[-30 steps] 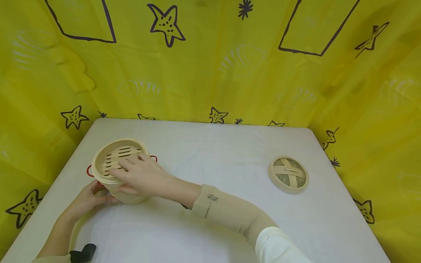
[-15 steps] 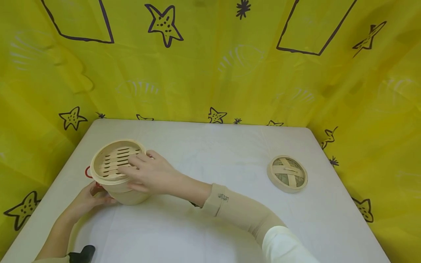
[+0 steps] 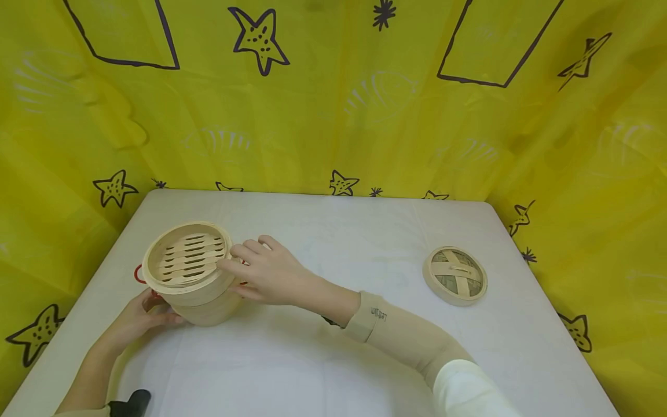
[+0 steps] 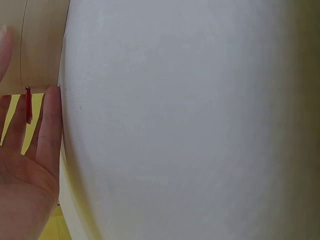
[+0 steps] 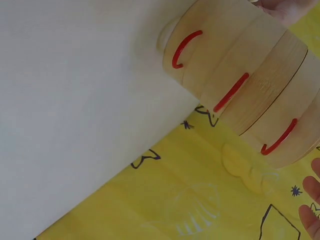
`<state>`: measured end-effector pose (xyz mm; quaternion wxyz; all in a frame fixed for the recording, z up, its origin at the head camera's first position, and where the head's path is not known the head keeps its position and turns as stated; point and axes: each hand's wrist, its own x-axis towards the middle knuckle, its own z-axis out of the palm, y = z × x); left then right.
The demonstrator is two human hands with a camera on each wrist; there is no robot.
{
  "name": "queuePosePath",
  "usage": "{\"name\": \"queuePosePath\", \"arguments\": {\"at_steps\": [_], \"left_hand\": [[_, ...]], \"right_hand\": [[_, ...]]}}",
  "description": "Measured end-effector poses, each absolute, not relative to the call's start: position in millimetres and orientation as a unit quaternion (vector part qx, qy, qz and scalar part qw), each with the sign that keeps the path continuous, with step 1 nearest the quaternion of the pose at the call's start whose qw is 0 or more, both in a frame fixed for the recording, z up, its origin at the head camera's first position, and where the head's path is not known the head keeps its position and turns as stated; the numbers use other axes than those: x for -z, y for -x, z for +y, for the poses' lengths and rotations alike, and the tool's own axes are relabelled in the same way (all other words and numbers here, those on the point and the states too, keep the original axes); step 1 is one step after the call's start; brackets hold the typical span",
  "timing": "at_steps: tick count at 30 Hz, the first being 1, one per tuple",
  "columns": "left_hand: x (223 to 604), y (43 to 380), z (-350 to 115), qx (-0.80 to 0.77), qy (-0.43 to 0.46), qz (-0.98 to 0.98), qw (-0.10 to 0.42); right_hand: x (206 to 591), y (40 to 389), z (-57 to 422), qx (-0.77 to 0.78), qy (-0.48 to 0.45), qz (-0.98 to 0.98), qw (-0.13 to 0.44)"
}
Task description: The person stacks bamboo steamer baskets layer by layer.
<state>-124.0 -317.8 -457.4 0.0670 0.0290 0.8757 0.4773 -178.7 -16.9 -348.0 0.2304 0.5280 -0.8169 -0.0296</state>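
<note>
A stack of bamboo steamer baskets [image 3: 203,301] stands at the table's left, its slatted top basket [image 3: 190,255] uncovered. My left hand [image 3: 136,318] rests against the stack's lower left side, thumb at the front. In the left wrist view, its fingers [image 4: 48,125] look fairly straight beside a red handle [image 4: 28,106]; some fingertips are hidden behind the basket. My right hand [image 3: 276,272] is at the right side of the top rim, fingers loosely bent, nothing held. The right wrist view shows its fingertips [image 5: 311,190] apart from the stack, which has several red handles [image 5: 280,137].
A round bamboo lid [image 3: 456,277] with crossed strips and a small handle lies on the right of the white table [image 3: 333,347]. Yellow patterned curtain [image 3: 312,116] hangs behind the table and along both sides.
My right hand has moved right, from over the slatted top basket to its right rim, uncovering the slats. My left hand stays against the stack.
</note>
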Motion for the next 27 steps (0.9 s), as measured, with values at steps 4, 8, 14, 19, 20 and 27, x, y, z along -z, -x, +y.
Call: {"name": "queuePosePath", "arguments": {"at_steps": [4, 8, 14, 19, 20, 27], "left_hand": [[458, 123, -318, -0.484, -0.030, 0.872, 0.066], [458, 123, -319, -0.485, -0.029, 0.871, 0.069], [459, 124, -319, -0.476, -0.029, 0.876, 0.072], [459, 124, -319, -0.480, -0.031, 0.874, 0.073], [459, 124, -319, -0.481, -0.033, 0.873, 0.073], [458, 124, -319, -0.469, -0.035, 0.880, 0.067]], "right_hand": [[352, 179, -7, 0.010, -0.519, -0.824, 0.227], [354, 177, 5, 0.016, -0.509, -0.832, 0.220], [359, 176, 24, 0.024, -0.498, -0.844, 0.200], [364, 178, 40, 0.015, -0.490, -0.847, 0.207], [365, 178, 43, 0.011, -0.488, -0.847, 0.209], [372, 179, 63, -0.006, -0.476, -0.854, 0.212]]}}
